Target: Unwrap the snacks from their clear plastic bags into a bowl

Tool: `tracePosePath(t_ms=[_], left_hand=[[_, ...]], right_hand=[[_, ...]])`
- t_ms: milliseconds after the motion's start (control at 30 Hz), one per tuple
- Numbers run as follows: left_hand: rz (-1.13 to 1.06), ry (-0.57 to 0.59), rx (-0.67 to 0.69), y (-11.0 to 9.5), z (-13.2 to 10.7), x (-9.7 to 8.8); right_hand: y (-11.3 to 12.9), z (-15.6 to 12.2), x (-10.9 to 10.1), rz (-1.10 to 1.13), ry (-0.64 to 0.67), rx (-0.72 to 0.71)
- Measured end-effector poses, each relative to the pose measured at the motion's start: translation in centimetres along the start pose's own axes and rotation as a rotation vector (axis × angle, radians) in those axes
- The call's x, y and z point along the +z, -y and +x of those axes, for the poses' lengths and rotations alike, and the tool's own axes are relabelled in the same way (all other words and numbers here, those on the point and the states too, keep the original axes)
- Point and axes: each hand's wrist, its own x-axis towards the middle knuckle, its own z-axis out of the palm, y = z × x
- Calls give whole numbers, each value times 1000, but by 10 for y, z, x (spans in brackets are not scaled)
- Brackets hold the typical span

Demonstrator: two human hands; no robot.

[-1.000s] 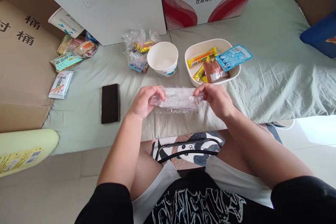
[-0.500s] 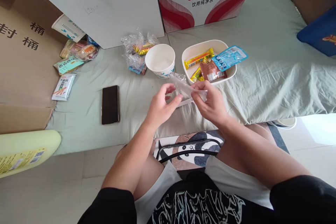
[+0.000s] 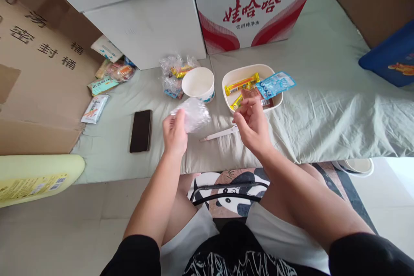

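Plastic wrap (image 3: 196, 114) now in left fingers (image 3: 180, 118) alone; right fingers (image 3: 242, 126) free.

We see glossy, crinkled clear plastic film (image 3: 194, 114), wrinkled matt pale-green cloth (image 3: 326, 69), a smooth round white paper cup (image 3: 198, 84) — and a matt brown cardboard box (image 3: 42, 92).

On my feed, desk (image 3: 323, 95) under wrinkled grey-green cloth spans mid-frame. Directly on it I make out dark phone (image 3: 141, 131), left of centre; white packet (image 3: 95, 108), farther left; crumpled clear wrappers (image 3: 168, 67), upper centre, just beside upright paper cup (image 3: 198, 84); white tray (image 3: 236, 76), right of cup; slim white stick (image 3: 221, 133), centre; white carton (image 3: 155, 30) and red-and-white carton (image 3: 252, 17), top.
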Motion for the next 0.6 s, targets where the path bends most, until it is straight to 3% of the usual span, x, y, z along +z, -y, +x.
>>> tracePosePath(t_ms=[67,167,267,367,433,500,600], left_hand=[[-50,-49,46,-8,22,-1],[116,118,148,-33,60,5],[655,212,374,-62,88,20],[1259,303,530,-82,102,40],[1534,407,503,-86,105,56],[1742,552,378,-81,109,73],[1883,791,188,-63,120,93]], right_hand=[[-1,4,-5,-3,48,41],[1,8,-11,-6,97,81],[8,12,-11,-7,73,88],[18,18,-9,-25,64,30],[24,21,-9,-34,74,-33],[28,24,-13,-33,70,-76],[30,26,-20,-22,17,-87]])
